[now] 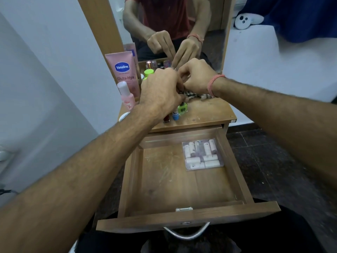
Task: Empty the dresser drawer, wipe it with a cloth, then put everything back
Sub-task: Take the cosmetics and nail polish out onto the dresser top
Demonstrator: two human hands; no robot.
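Observation:
The wooden drawer (158,181) is pulled fully out below the dresser top (206,112). In its back right corner lies a clear packet of white tubes (202,155). Both hands are over the dresser top near the mirror. My left hand (160,90) has its fingers curled down around a small dark cosmetic item, mostly hidden. My right hand (197,77) touches it, pinching a small thin item at the fingertips. A black-and-white patterned cloth (198,95) lies under my right wrist. Green (182,109), blue (175,115) and red (166,119) nail polish bottles stand below my left hand.
A pink Vaseline tube (125,72) and a pink bottle (126,96) stand at the top's left. Green-capped jars (148,72) and small cosmetics sit by the mirror (175,24). A white lid (124,115) rests on the left edge. The metal handle (187,232) sticks out toward me.

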